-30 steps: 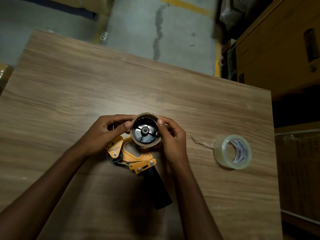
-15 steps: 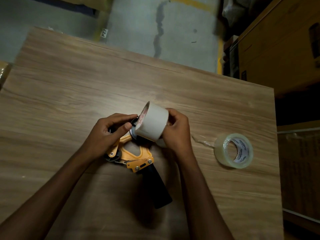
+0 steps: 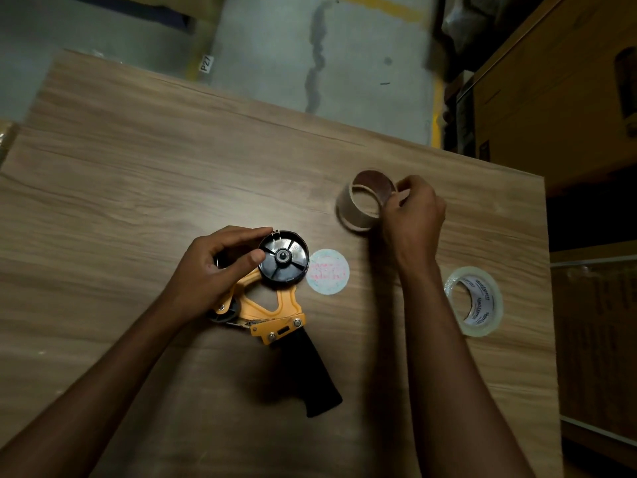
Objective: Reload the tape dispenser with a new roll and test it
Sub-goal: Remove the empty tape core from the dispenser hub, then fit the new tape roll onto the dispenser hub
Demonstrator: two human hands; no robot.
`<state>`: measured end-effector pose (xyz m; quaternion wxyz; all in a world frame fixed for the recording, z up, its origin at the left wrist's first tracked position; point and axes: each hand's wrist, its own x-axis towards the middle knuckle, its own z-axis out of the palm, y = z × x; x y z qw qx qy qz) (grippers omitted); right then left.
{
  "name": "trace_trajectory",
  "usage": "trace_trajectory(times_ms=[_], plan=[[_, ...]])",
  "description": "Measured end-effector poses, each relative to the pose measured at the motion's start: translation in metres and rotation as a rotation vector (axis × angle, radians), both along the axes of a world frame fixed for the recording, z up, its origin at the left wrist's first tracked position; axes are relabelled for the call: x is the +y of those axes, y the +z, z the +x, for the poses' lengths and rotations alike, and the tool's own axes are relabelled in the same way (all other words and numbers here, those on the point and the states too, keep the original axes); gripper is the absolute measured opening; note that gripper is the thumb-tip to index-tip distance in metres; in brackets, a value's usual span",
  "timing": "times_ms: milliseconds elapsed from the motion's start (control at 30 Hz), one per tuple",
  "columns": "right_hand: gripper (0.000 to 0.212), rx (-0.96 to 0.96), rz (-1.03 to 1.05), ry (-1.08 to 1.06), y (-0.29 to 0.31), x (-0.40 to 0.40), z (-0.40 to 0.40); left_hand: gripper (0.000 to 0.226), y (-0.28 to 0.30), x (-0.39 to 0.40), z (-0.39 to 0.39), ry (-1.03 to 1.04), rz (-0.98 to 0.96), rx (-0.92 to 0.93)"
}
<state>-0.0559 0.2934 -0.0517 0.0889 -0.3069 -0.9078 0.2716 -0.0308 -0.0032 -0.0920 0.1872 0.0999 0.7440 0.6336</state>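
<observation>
Cardboard core [image 3: 362, 208], now off the bare hub [image 3: 283, 256], is pinched by the right hand [image 3: 412, 219] toward the table's far edge; dispenser [image 3: 272, 305] is gripped by the left hand [image 3: 210, 274], ready for the new roll [image 3: 474, 301].

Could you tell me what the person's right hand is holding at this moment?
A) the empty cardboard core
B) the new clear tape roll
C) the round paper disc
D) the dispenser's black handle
A: the right hand grips the empty cardboard core above the table, while the clear tape roll lies untouched near the table's right edge and the left hand steadies the dispenser.
</observation>
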Motion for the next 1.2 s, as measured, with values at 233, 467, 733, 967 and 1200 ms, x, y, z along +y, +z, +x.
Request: trace_trajectory(times_ms=[233,467,733,967,1200], plan=[[0.071,-0.088,-0.059,0.276,-0.011,-0.009,-0.002,0.045,0.0,0.001,0.001,0.018,-0.005,0.028],[0.078,-0.082,0.0,0.355,-0.016,-0.015,0.012,0.045,0.0,0.002,0.001,0.023,-0.012,0.03],[0.09,-0.072,0.075,0.398,0.02,0.051,0.098,0.043,0.001,0.0,0.002,0.018,-0.012,0.019],[0.134,-0.504,0.049,0.29,0.022,0.111,0.163,0.043,0.002,0.002,0.002,0.036,-0.033,0.039],[0.119,-0.345,-0.035,0.338,0.014,0.1,0.16,0.034,0.001,0.002,0.004,0.087,-0.066,0.061]])
